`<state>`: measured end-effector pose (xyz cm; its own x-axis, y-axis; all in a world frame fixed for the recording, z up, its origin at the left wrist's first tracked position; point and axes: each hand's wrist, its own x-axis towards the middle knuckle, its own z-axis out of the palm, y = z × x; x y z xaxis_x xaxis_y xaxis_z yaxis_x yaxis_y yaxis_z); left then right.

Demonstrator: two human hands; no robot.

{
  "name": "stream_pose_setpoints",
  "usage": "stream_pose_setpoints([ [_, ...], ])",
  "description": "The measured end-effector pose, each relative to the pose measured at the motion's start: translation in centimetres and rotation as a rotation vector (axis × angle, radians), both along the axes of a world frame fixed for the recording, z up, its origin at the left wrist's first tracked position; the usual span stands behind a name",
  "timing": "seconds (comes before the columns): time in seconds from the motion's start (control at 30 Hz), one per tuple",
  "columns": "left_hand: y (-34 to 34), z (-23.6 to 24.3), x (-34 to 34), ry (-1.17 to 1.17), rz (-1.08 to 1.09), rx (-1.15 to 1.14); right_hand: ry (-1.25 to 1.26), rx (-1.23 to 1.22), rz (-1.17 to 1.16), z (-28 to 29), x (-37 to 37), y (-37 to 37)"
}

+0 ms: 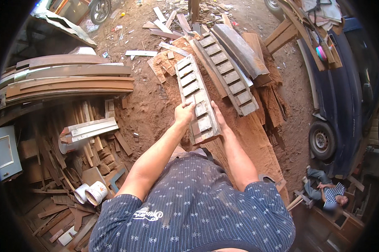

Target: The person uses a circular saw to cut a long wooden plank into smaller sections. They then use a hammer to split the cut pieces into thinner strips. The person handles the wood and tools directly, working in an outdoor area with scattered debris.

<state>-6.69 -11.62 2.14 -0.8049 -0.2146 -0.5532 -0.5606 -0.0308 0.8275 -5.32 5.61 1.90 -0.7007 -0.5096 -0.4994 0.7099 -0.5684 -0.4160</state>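
Observation:
I hold a weathered wooden board with a row of short cross slats (194,87) upright-angled in front of me at the centre. My left hand (183,112) is closed on its left edge, thumb over the top face. My right hand (219,114) grips the opposite long edge, its fingers partly hidden by the board. A similar slatted board (230,76) lies just to the right on sawdust-covered planks (256,147), beside a long grey beam (240,52).
Stacked planks (67,82), scrap wood (55,210) and two white buckets (95,192) are at left. A dark blue vehicle (340,105) and a raised wooden structure (303,33) stand at right. A person (328,191) reclines at lower right.

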Motion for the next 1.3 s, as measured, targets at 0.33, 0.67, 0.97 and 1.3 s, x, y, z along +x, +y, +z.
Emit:
stream_pose_setpoints([
  [0.33,-9.7,-1.9,10.3,-0.223,-0.229,-0.022,0.264,0.992,0.070,-3.9,7.2,9.1],
  [0.67,-21.3,-1.4,16.7,-0.440,-0.376,-0.336,0.190,1.458,-0.259,2.0,9.1,10.1],
  [0.97,-19.1,-3.0,16.4,-0.192,-0.572,-0.193,-0.001,0.852,-0.306,-4.4,41.0,3.7],
  [1.3,-28.8,-10.8,32.3,0.559,-1.766,-0.848,-0.726,1.626,-0.320,-1.2,78.9,16.0],
])
